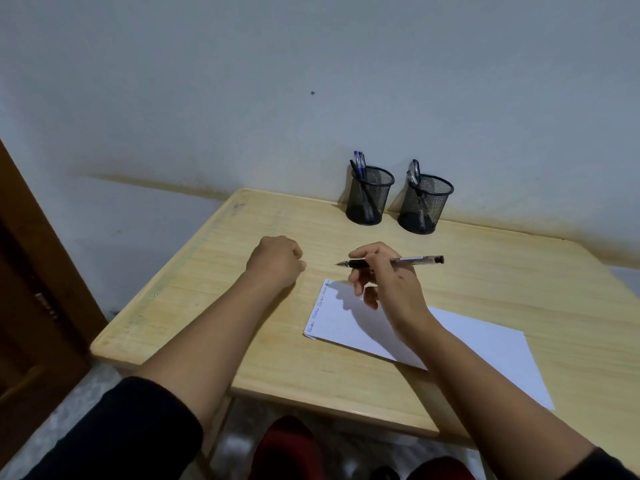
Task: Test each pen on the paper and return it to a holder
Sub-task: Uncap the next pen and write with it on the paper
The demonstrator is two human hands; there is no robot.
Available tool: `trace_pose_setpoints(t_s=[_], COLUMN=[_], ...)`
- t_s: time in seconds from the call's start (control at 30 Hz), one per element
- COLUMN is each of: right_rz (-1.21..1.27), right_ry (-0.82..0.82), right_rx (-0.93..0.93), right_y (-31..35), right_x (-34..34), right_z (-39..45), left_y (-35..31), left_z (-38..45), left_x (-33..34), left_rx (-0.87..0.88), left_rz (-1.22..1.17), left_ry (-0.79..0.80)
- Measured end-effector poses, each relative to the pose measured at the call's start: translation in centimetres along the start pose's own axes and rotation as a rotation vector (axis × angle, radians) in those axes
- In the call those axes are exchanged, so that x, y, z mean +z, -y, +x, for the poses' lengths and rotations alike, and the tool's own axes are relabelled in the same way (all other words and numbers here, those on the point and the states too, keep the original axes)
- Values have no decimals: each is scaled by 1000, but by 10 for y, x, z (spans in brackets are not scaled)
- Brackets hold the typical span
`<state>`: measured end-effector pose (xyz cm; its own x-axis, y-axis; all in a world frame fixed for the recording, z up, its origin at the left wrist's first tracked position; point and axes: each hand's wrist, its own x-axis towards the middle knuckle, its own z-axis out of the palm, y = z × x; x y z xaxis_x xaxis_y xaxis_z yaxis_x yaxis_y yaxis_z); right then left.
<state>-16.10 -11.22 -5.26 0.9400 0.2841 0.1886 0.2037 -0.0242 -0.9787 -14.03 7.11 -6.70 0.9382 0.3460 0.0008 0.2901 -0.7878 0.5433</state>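
Note:
My right hand (384,278) grips a clear pen with a black grip (420,260), held level above the top left corner of the white paper (485,348), tip pointing left. Short handwritten words run along the paper's left edge. My left hand (277,261) is curled into a loose fist on the wooden table (207,306), left of the paper, holding nothing. Two black mesh holders stand at the back by the wall: the left holder (370,199) has a few blue and black pens, the right holder (425,206) has a couple of clear pens.
The table's left edge drops off beside a brown wooden door (31,289). A pale wall rises directly behind the holders. Red shapes (287,448) show below the table's front edge.

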Motion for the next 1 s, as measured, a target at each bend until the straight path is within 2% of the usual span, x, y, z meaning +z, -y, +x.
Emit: trace_pose_setpoints(t_s=[0.1, 0.17, 0.2, 0.3, 0.33, 0.4, 0.57, 0.87, 1.0], right_rz=[-40, -93, -130, -195, -203, -210, -279, -286, -319], right_ry=[-33, -50, -57, -73, -81, -104, -161, -186, -196], right_rx=[-12, -33, -53, -137, -162, -203, -294, -352, -440], right_y=[3, 3, 3, 3, 3, 5, 8, 5, 1], right_x=[-3, -3, -2, 3, 5, 9, 10, 3, 0], right_z=[2, 2, 1, 0, 0, 0, 1, 6, 6], left_y=[-3, -5, -8, -27, -31, -37, -44, -51, -54], left_z=[3, 1, -1, -10, -12, -16, -25, -34, -37], left_x=[1, 1, 0, -9, -10, -12, -14, -5, -2], left_rx=[-16, -37, -81, -316, -362, -399, -382, -316, -278], left_rz=[25, -119, -309, -1255, -1466, -1632, -1690, -1624, -1630], left_ry=[-47, -89, -111, 22, 51, 76, 103, 189, 145])
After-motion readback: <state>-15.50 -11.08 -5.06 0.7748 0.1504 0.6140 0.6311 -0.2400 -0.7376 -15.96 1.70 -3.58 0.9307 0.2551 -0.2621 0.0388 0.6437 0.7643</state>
